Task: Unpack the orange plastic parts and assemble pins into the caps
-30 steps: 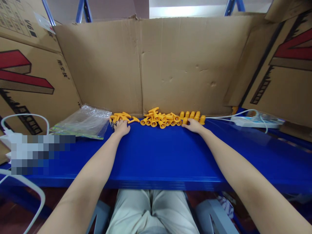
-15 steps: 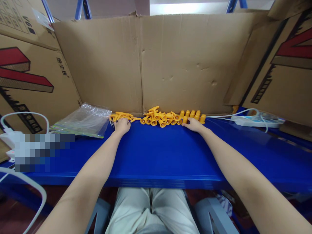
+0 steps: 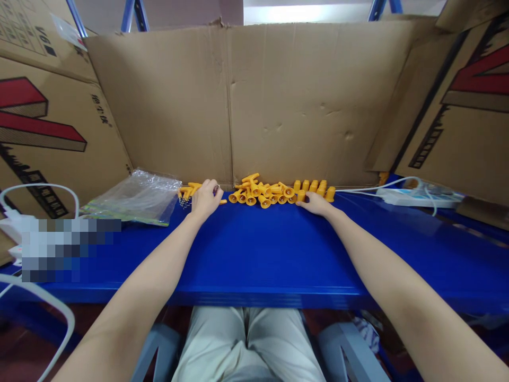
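Observation:
My left hand (image 3: 205,200) is closed over the right part of a small heap of yellow T-shaped pieces (image 3: 187,190). Its fingers curl inward and hide what they hold; a yellow tip (image 3: 223,201) pokes out beside them. Thin metal bits (image 3: 184,201), perhaps small chains or springs, lie left of this hand. My right hand (image 3: 317,203) rests on the table, with thumb and fingers closed about a small yellow cup-shaped cap (image 3: 301,196). More such caps (image 3: 321,185) stand upright just behind it. Between my hands lies a pile of yellow funnel-ended pieces (image 3: 265,201), their open ends facing me.
A clear plastic bag (image 3: 135,199) lies on the blue table (image 3: 254,249) at the left. Cardboard (image 3: 302,106) walls the back and both sides. White power strips with cables sit at left and right (image 3: 421,198).
My left hand has risen slightly and shifted right across the T-shaped pieces, covering some that showed before. My right hand stays in place at the caps.

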`<action>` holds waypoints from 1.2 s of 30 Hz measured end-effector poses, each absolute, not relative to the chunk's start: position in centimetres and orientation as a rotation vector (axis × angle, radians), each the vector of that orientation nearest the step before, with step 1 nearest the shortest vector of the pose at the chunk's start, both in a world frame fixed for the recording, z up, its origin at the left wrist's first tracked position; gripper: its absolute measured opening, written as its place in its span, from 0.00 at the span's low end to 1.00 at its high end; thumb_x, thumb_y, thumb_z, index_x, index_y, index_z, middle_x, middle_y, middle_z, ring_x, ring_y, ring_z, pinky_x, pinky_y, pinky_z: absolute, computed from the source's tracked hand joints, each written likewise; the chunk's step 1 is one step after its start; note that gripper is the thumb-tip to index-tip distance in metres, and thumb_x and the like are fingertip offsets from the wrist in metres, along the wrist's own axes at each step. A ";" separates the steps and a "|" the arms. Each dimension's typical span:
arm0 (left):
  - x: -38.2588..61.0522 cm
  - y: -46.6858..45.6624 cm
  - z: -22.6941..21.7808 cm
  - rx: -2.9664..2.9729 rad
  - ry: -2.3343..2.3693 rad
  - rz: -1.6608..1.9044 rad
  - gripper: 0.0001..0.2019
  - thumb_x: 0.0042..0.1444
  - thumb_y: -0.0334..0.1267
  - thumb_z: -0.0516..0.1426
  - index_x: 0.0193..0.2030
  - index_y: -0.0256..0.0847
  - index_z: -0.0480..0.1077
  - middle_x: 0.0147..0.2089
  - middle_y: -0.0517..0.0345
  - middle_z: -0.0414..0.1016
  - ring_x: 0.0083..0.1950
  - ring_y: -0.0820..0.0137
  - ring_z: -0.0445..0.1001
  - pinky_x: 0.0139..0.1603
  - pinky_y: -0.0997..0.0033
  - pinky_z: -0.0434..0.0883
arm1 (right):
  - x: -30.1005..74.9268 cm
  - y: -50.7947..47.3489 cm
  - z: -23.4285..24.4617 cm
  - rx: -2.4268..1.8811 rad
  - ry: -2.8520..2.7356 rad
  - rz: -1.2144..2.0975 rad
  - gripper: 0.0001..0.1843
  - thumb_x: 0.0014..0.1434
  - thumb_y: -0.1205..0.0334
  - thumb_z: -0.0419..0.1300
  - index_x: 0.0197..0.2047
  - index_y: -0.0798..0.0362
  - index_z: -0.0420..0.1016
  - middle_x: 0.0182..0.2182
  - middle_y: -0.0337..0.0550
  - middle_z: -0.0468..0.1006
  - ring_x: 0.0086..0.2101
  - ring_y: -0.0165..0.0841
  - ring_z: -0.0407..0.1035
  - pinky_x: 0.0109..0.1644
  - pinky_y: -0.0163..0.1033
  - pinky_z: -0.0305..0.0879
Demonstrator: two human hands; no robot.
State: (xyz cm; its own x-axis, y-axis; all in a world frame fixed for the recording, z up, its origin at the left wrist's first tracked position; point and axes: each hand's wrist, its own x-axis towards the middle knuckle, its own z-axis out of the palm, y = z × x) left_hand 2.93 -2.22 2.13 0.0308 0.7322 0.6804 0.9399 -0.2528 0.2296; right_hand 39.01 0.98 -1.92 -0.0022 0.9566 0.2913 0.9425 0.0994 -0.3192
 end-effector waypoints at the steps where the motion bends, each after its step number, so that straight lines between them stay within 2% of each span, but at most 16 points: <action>1: 3.0 -2.3 2.2 -2.011 -1.714 -1.071 0.06 0.56 0.38 0.50 0.30 0.42 0.64 0.37 0.55 0.72 0.38 0.67 0.71 0.37 0.70 0.61 | 39.0 1.0 -1.9 -1.857 -1.964 0.042 0.14 0.55 0.56 0.58 0.39 0.59 0.72 0.39 0.59 0.76 0.41 0.49 0.71 0.46 0.49 0.64; 7: 3.3 -2.6 2.5 -1.965 -1.727 -1.241 0.08 0.59 0.39 0.48 0.33 0.42 0.66 0.37 0.55 0.75 0.41 0.66 0.73 0.39 0.70 0.63 | 39.1 1.1 -1.9 -1.877 -1.981 0.051 0.16 0.54 0.55 0.57 0.41 0.58 0.72 0.39 0.58 0.77 0.42 0.51 0.71 0.46 0.51 0.64; 11: 3.2 -2.1 2.0 -2.006 -1.812 -1.265 0.11 0.61 0.42 0.46 0.35 0.43 0.67 0.33 0.56 0.76 0.38 0.66 0.74 0.38 0.71 0.64 | 39.4 1.4 -2.2 -1.839 -1.989 0.036 0.16 0.54 0.54 0.57 0.42 0.56 0.72 0.39 0.58 0.77 0.41 0.52 0.71 0.45 0.53 0.65; 14: 2.8 -1.4 1.4 -2.098 -1.897 -1.117 0.13 0.60 0.44 0.47 0.30 0.42 0.66 0.30 0.55 0.76 0.36 0.65 0.75 0.37 0.69 0.66 | 39.6 1.6 -2.4 -1.823 -1.988 0.022 0.16 0.54 0.54 0.57 0.42 0.56 0.73 0.38 0.58 0.77 0.41 0.53 0.71 0.45 0.54 0.65; 17: 2.4 -0.7 0.8 -2.192 -1.934 -0.883 0.10 0.55 0.43 0.52 0.28 0.41 0.67 0.33 0.53 0.77 0.38 0.63 0.76 0.37 0.68 0.67 | 39.7 1.6 -2.4 -1.798 -1.994 -0.006 0.15 0.53 0.54 0.57 0.41 0.54 0.73 0.37 0.56 0.78 0.40 0.53 0.72 0.43 0.54 0.66; 21: 2.3 -0.3 0.3 -2.383 -1.966 -0.619 0.07 0.51 0.42 0.56 0.30 0.40 0.69 0.34 0.52 0.77 0.38 0.62 0.76 0.38 0.68 0.68 | 39.4 1.4 -2.2 -1.805 -1.988 -0.014 0.14 0.53 0.54 0.57 0.38 0.55 0.73 0.36 0.56 0.78 0.38 0.51 0.72 0.42 0.52 0.67; 26: 2.4 -0.5 -0.1 -2.380 -1.843 -0.474 0.11 0.55 0.43 0.52 0.34 0.40 0.72 0.42 0.48 0.74 0.43 0.60 0.74 0.44 0.64 0.69 | 38.9 0.6 -1.7 -1.863 -1.989 -0.022 0.12 0.54 0.55 0.57 0.36 0.56 0.72 0.37 0.57 0.77 0.39 0.49 0.72 0.42 0.49 0.66; 29: 2.3 -0.5 -0.3 -2.413 -1.749 -0.563 0.12 0.57 0.42 0.51 0.40 0.40 0.72 0.47 0.48 0.70 0.49 0.61 0.72 0.51 0.64 0.68 | 38.5 0.2 -1.2 -1.896 -1.963 -0.166 0.11 0.54 0.56 0.57 0.36 0.55 0.71 0.39 0.57 0.77 0.42 0.50 0.71 0.44 0.50 0.64; 32: 2.2 -0.4 -0.3 -2.400 -1.687 -0.772 0.11 0.57 0.38 0.51 0.41 0.40 0.72 0.51 0.50 0.67 0.53 0.63 0.70 0.55 0.64 0.66 | 38.0 -0.4 -0.3 -1.850 -1.842 -0.358 0.10 0.55 0.59 0.55 0.39 0.54 0.69 0.41 0.56 0.76 0.44 0.50 0.69 0.48 0.53 0.62; 36: 2.7 -0.6 0.3 -2.318 -1.611 -1.035 0.10 0.55 0.35 0.53 0.42 0.39 0.71 0.55 0.47 0.64 0.57 0.63 0.67 0.59 0.64 0.64 | 36.4 -1.5 1.2 -1.591 -1.753 -0.431 0.14 0.56 0.62 0.52 0.46 0.53 0.66 0.45 0.54 0.74 0.47 0.45 0.68 0.50 0.49 0.61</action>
State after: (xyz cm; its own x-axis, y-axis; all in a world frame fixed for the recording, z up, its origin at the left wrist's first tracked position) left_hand 2.66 -0.61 0.29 0.1925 0.7758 0.6009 0.8688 -0.4194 0.2632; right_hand 36.37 -1.52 1.21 0.0196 0.7188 0.6950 0.9591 0.1828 -0.2160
